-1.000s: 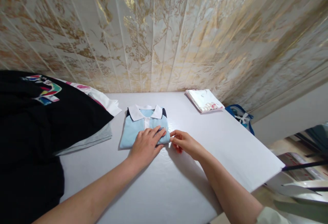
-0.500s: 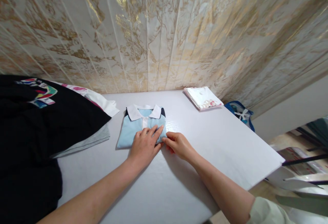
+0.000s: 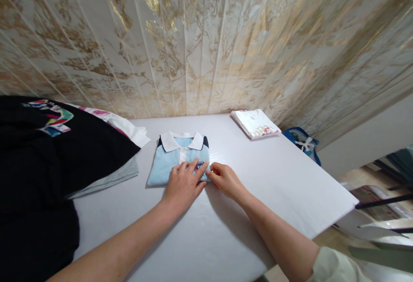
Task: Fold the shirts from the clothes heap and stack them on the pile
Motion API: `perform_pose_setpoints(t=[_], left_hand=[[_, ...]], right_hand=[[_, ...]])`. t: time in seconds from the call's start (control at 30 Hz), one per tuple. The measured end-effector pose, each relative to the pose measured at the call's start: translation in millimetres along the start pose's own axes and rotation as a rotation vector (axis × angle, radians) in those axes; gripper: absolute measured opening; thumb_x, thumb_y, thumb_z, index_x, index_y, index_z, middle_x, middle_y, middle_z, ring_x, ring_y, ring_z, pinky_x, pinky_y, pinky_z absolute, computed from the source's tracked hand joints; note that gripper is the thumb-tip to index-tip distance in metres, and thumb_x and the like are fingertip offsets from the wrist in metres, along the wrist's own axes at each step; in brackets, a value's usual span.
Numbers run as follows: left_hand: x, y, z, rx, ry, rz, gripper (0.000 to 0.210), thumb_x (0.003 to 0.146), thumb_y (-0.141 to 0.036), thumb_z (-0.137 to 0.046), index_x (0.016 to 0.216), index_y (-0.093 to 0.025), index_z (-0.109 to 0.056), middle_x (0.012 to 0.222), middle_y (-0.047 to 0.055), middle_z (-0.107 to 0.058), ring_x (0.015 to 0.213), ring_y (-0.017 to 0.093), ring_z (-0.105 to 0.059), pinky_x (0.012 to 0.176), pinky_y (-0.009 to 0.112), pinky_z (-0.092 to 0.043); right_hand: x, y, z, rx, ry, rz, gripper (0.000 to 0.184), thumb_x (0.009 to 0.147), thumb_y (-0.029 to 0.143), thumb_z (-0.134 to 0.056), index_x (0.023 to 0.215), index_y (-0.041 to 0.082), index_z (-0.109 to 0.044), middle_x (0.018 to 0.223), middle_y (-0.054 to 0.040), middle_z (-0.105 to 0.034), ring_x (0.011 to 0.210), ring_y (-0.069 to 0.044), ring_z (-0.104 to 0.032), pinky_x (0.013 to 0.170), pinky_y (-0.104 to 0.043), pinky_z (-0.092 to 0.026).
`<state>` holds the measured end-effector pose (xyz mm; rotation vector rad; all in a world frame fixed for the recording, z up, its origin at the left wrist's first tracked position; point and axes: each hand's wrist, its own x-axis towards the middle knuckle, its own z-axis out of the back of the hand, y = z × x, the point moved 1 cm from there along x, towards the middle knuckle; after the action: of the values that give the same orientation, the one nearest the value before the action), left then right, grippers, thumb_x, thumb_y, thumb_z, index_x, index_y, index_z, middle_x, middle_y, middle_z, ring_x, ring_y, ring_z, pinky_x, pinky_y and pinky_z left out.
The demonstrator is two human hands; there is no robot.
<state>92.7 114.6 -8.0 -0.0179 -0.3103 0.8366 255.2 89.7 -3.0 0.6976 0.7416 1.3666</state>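
A light blue polo shirt (image 3: 163, 165) with a white collar and dark shoulder patches lies folded into a compact rectangle, collar toward the wall. My left hand (image 3: 183, 181) rests flat on its lower front, fingers spread beside a dark round chest badge. At the shirt's lower right corner is my right hand (image 3: 226, 181), thumb and forefinger pinched together on the folded edge. The other fingers of that hand curl underneath and are partly hidden.
On the left, a heap of garments with a black printed shirt (image 3: 97, 144) on top covers the white table (image 3: 258, 196). Folded white clothes (image 3: 256, 123) lie at the back right. Beyond the right edge sits a blue-trimmed bag (image 3: 301, 144). A gold-patterned curtain (image 3: 193, 58) hangs behind.
Both hands have shifted very slightly to the right, the right one along the shirt's corner. More of the chest badge shows beside my left fingers.
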Motion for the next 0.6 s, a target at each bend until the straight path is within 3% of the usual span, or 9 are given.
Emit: perform_pose_setpoints(t=[0.13,0.27,0.33,0.43,0.6], left_hand=[[-0.4,-1.8,0.7,0.023,0.000,-0.009,0.050,0.088,-0.038,-0.055,0.137,-0.035,-0.044,0.142,0.006,-0.047,0.116,0.031,-0.046,0.092,0.047,-0.038],[-0.4,-3.5,1.8,0.038,0.005,-0.027,0.046,0.089,-0.040,-0.053,0.134,-0.034,-0.047,0.143,0.008,-0.045,0.117,0.033,-0.045,0.092,0.049,-0.038],[-0.7,-4.4,3.4,0.033,0.011,-0.027,0.048,0.088,-0.040,-0.055,0.134,-0.033,-0.047,0.143,0.009,-0.045,0.118,0.033,-0.045,0.093,0.050,-0.037],[-3.3,-6.5,5.0,0.010,0.029,-0.020,0.051,0.085,-0.041,-0.058,0.134,-0.034,-0.046,0.144,0.010,-0.044,0.121,0.033,-0.044,0.097,0.051,-0.035],[-14.2,-11.8,0.7,-0.050,0.065,-0.016,0.060,0.082,-0.047,-0.060,0.137,-0.032,-0.041,0.149,0.013,-0.037,0.132,0.035,-0.037,0.107,0.057,-0.023]], right_hand=[[2.0,-2.7,1.6,-0.151,-0.065,0.037,0.031,0.090,0.034,-0.048,0.062,0.020,-0.051,0.056,0.0024,-0.053,0.056,-0.011,-0.047,0.055,-0.023,-0.030],[0.5,-5.0,4.2,-0.290,-0.191,0.097,0.019,0.092,0.030,-0.046,0.091,0.021,-0.064,0.090,-0.0033,-0.063,0.073,-0.014,-0.056,0.067,-0.025,-0.039],[-0.5,-4.8,3.6,-0.342,-0.183,0.168,0.024,0.093,0.025,-0.044,0.105,0.023,-0.064,0.102,-0.0057,-0.062,0.087,-0.016,-0.058,0.076,-0.026,-0.042],[0.5,-5.8,1.3,-0.436,-0.140,0.227,0.030,0.093,0.020,-0.043,0.112,0.023,-0.065,0.105,-0.0081,-0.062,0.098,-0.019,-0.057,0.086,-0.029,-0.043],[4.8,-13.4,-0.1,-0.530,-0.157,0.252,0.036,0.091,0.018,-0.043,0.121,0.024,-0.063,0.109,-0.0096,-0.061,0.101,-0.022,-0.056,0.089,-0.034,-0.044]])
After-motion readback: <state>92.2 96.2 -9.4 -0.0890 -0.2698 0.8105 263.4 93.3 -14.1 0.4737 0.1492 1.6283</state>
